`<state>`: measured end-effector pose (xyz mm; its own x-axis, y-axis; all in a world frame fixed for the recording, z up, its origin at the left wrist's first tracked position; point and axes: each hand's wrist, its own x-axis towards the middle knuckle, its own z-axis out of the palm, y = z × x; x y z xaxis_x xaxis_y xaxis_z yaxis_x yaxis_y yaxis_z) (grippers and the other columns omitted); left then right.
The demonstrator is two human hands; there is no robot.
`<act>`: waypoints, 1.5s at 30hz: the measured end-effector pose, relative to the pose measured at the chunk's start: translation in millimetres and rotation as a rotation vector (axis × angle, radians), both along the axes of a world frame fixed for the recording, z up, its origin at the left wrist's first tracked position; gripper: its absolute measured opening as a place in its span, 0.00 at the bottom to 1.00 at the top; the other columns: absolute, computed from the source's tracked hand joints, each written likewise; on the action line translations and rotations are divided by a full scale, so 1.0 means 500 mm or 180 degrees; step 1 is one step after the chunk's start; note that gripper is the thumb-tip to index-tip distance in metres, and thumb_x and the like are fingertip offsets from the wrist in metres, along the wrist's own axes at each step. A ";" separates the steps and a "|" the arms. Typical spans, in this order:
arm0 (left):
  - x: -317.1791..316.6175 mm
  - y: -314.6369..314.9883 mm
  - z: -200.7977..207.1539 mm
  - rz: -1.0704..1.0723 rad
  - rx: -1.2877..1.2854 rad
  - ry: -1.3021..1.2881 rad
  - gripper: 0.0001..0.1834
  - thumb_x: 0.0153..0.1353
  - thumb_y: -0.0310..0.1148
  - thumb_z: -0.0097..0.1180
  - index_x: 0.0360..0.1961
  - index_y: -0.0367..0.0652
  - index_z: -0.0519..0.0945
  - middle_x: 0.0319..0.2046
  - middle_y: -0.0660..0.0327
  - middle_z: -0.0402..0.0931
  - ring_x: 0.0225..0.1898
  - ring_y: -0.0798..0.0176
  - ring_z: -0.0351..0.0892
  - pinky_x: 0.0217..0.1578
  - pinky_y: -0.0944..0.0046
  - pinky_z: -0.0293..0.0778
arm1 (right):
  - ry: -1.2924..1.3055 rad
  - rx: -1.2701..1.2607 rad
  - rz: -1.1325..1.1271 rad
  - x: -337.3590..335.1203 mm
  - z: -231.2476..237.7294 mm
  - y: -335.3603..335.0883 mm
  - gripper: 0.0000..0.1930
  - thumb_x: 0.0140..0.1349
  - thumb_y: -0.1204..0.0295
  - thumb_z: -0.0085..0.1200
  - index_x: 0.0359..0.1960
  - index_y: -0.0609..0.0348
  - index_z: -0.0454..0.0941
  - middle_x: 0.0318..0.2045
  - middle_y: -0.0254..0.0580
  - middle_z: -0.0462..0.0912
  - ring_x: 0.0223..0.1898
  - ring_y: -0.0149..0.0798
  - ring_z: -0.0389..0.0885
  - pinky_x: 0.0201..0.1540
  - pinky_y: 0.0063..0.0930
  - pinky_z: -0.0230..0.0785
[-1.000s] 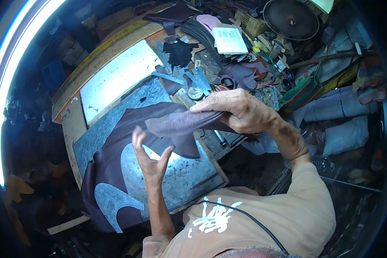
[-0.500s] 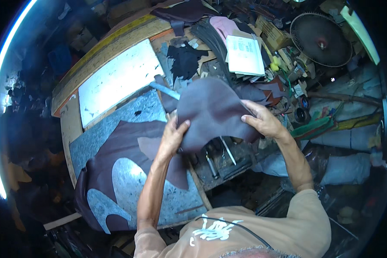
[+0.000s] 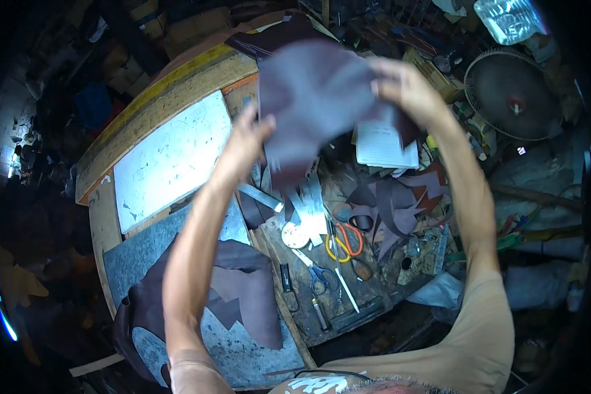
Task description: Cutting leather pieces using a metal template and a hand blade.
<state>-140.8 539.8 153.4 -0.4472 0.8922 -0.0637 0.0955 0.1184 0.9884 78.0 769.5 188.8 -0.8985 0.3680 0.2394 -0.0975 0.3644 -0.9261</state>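
A cut piece of dark brown leather (image 3: 315, 98), smeared by motion, hangs in the air over the far part of the workbench. At its left edge is my left hand (image 3: 246, 141), thumb and fingers pinching it. My right hand (image 3: 407, 88) grips the upper right edge, fingers bent over it. Below lies a large brown leather hide (image 3: 259, 308) with cut-out gaps, spread over a grey metal sheet (image 3: 138, 259) and drooping off the left side.
Blue-handled scissors (image 3: 318, 279), a pair with orange and yellow handles (image 3: 354, 240), a white stick (image 3: 347, 289) and a white roll (image 3: 295, 234) lie mid-bench. Leather scraps (image 3: 391, 203) and a notebook (image 3: 387, 148) are to the right, near a fan (image 3: 512, 95). A white board (image 3: 171, 157) lies left.
Both hands have carried the leather piece away from my body, toward the far side. The scissors and other bench tools show now. The hide's near flap lies differently.
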 end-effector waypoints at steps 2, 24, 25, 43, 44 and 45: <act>-0.067 0.121 0.096 -0.0133 -0.0080 -0.0220 0.28 0.69 0.34 0.46 0.68 0.42 0.56 0.57 0.44 0.71 0.49 0.51 0.80 0.37 0.61 0.85 | -0.0317 0.0573 -0.0511 -0.092 0.077 0.129 0.23 0.59 0.70 0.56 0.57 0.66 0.74 0.46 0.44 0.83 0.45 0.37 0.81 0.52 0.28 0.72; 0.415 -1.237 -0.201 0.4708 -0.1610 0.1068 0.20 0.68 0.31 0.44 0.56 0.30 0.73 0.48 0.47 0.78 0.47 0.57 0.79 0.52 0.59 0.76 | -0.0208 0.2368 0.1907 0.185 -0.284 -1.001 0.09 0.54 0.68 0.54 0.35 0.57 0.77 0.28 0.44 0.79 0.34 0.46 0.78 0.37 0.42 0.71; 0.406 -1.293 -0.249 0.4797 -0.1038 0.0850 0.18 0.69 0.32 0.44 0.53 0.31 0.76 0.44 0.50 0.80 0.44 0.60 0.80 0.49 0.64 0.75 | -0.0994 0.2840 0.2293 0.167 -0.258 -1.031 0.10 0.54 0.70 0.55 0.37 0.60 0.78 0.29 0.46 0.78 0.34 0.48 0.78 0.38 0.42 0.70; 0.558 -1.766 -0.348 0.5013 -0.0079 -0.0487 0.25 0.68 0.39 0.53 0.60 0.31 0.70 0.52 0.50 0.75 0.51 0.58 0.77 0.53 0.62 0.72 | -0.0757 0.2257 0.1190 0.080 -0.377 -1.558 0.23 0.60 0.66 0.55 0.55 0.64 0.71 0.48 0.59 0.77 0.51 0.59 0.74 0.52 0.48 0.67; 0.509 -1.792 -0.354 0.5019 0.0524 -0.1020 0.29 0.68 0.41 0.53 0.63 0.32 0.67 0.54 0.48 0.73 0.52 0.56 0.76 0.53 0.60 0.72 | -0.0721 0.2279 0.1062 0.056 -0.380 -1.574 0.23 0.59 0.66 0.56 0.55 0.64 0.71 0.44 0.59 0.79 0.49 0.59 0.76 0.50 0.49 0.68; 0.457 -1.806 -0.354 0.4950 0.0556 -0.1005 0.29 0.68 0.41 0.53 0.63 0.32 0.67 0.54 0.48 0.73 0.52 0.56 0.76 0.53 0.60 0.72 | -0.0710 0.2293 0.0986 0.038 -0.384 -1.588 0.23 0.59 0.66 0.56 0.55 0.64 0.71 0.44 0.59 0.79 0.49 0.59 0.76 0.50 0.49 0.68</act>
<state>87.6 -363.4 -23.8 -0.8771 -0.3929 -0.2764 -0.2066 -0.2109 0.9554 97.2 -24.4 -3.0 -0.9887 -0.0811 0.1260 -0.1327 0.8647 -0.4844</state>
